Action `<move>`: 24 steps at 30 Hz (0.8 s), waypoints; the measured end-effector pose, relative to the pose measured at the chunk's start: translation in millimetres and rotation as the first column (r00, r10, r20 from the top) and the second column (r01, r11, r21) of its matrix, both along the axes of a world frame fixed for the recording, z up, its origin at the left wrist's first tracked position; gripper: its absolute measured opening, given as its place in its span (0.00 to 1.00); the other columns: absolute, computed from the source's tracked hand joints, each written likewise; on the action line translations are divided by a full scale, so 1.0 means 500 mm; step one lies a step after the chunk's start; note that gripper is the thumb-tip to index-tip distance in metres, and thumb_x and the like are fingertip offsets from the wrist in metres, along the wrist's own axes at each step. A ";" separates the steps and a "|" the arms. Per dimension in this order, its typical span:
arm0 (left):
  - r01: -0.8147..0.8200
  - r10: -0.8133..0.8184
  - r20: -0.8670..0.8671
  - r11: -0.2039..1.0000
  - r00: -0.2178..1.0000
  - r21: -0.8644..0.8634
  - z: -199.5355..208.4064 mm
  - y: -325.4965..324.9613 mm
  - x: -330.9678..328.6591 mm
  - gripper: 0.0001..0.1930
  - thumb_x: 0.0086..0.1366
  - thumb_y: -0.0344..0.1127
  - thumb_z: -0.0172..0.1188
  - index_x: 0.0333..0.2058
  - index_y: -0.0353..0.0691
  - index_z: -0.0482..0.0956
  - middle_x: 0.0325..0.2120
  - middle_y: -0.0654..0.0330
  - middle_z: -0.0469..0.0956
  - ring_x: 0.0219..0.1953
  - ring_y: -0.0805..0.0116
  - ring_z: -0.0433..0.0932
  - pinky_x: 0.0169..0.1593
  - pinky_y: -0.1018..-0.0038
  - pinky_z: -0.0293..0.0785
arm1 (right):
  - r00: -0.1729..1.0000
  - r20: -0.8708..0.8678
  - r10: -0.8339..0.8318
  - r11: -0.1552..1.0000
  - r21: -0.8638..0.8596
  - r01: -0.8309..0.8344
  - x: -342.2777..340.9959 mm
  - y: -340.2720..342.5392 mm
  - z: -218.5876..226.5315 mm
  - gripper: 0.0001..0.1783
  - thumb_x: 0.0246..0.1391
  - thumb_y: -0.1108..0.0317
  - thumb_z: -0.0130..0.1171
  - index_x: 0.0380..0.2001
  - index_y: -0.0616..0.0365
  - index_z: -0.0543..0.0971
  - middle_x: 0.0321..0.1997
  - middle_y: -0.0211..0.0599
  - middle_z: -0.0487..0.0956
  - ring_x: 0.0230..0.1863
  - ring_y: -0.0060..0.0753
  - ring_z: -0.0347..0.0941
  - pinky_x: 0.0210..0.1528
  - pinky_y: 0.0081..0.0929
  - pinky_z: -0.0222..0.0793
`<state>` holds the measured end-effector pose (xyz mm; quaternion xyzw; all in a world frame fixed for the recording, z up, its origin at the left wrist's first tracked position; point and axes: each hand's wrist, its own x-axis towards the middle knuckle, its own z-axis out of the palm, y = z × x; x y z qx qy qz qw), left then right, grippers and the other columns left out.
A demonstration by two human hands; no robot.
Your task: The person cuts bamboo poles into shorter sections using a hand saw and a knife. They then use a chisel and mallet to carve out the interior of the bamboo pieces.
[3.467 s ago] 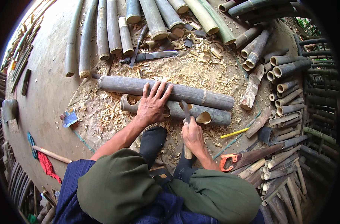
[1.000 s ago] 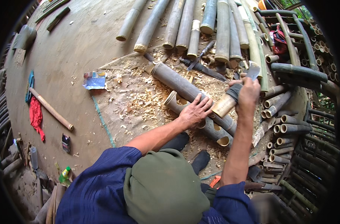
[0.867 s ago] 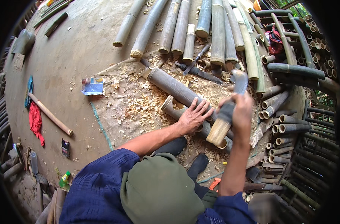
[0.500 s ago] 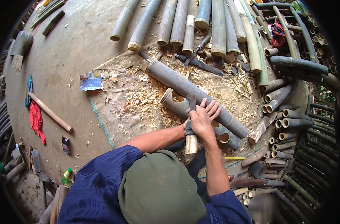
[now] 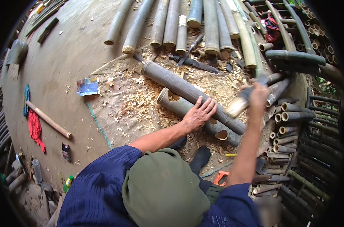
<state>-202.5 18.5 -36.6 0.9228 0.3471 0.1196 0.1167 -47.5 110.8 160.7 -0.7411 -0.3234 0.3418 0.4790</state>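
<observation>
My left hand (image 5: pixel 198 114) lies across a bamboo tube with notches cut in its top (image 5: pixel 176 101), and its spread fingers reach onto a longer grey bamboo pole (image 5: pixel 175 82) beside it. Off to the right, my right hand (image 5: pixel 258 96) is raised and wrapped round a chisel (image 5: pixel 240 106). The chisel has a pale wooden handle with a dark wrapping; motion smears it and its blade end. Both bamboo pieces lie side by side on a cloth strewn with wood chips (image 5: pixel 138 100).
Several bamboo poles (image 5: pixel 136 30) lie at the back. Two knives (image 5: pixel 196 64) rest among chips before them. Stacked bamboo pieces (image 5: pixel 289 116) stand on the right, with an orange-handled saw (image 5: pixel 220 178) near my legs. A red cloth (image 5: pixel 35 130) and stick (image 5: pixel 49 119) lie left.
My hands were together at the chisel over the notched tube. Now my right hand has swung it away to the right, while my left hand lies flat on the bamboo.
</observation>
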 end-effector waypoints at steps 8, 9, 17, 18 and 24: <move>0.002 0.026 0.065 0.914 0.998 -0.405 0.110 0.064 -0.046 0.67 0.45 0.52 0.86 0.78 0.41 0.52 0.76 0.43 0.56 0.78 0.41 0.55 0.80 0.39 0.46 | 0.922 0.199 0.332 0.904 -0.345 -0.251 0.331 -0.186 0.139 0.13 0.59 0.65 0.66 0.44 0.58 0.85 0.26 0.28 0.78 0.20 0.24 0.74 0.23 0.23 0.66; 0.006 0.043 0.116 0.919 0.992 -0.393 0.117 0.095 -0.066 0.65 0.47 0.54 0.85 0.77 0.42 0.53 0.75 0.41 0.56 0.77 0.38 0.55 0.79 0.42 0.51 | 0.924 0.198 0.327 0.875 -0.434 -0.217 0.385 -0.261 0.121 0.13 0.59 0.66 0.65 0.45 0.60 0.85 0.26 0.27 0.78 0.22 0.24 0.75 0.24 0.24 0.69; -0.353 0.122 -0.569 0.881 0.813 -0.314 0.083 0.384 -0.401 0.62 0.36 0.51 0.90 0.71 0.45 0.66 0.68 0.53 0.72 0.72 0.49 0.66 0.76 0.46 0.59 | 0.870 -0.316 -0.379 0.901 -0.339 0.269 0.344 -0.649 -0.318 0.32 0.59 0.74 0.66 0.68 0.66 0.75 0.29 0.30 0.78 0.24 0.26 0.76 0.28 0.29 0.78; -0.344 0.109 -0.592 0.889 0.799 -0.301 0.096 0.381 -0.406 0.56 0.39 0.45 0.88 0.68 0.45 0.69 0.66 0.53 0.73 0.71 0.50 0.67 0.74 0.49 0.63 | 0.837 -0.364 -0.409 0.900 -0.314 0.303 0.318 -0.671 -0.353 0.36 0.57 0.76 0.67 0.70 0.67 0.73 0.30 0.31 0.79 0.24 0.26 0.75 0.28 0.30 0.78; -0.090 0.027 -0.424 0.987 0.905 -0.130 0.069 0.395 -0.460 0.37 0.43 0.36 0.78 0.56 0.42 0.77 0.53 0.55 0.81 0.62 0.52 0.75 0.68 0.56 0.65 | 0.844 -0.276 -0.460 0.879 -0.276 0.389 0.278 -0.671 -0.419 0.36 0.55 0.67 0.79 0.63 0.68 0.76 0.37 0.30 0.81 0.34 0.25 0.75 0.39 0.28 0.73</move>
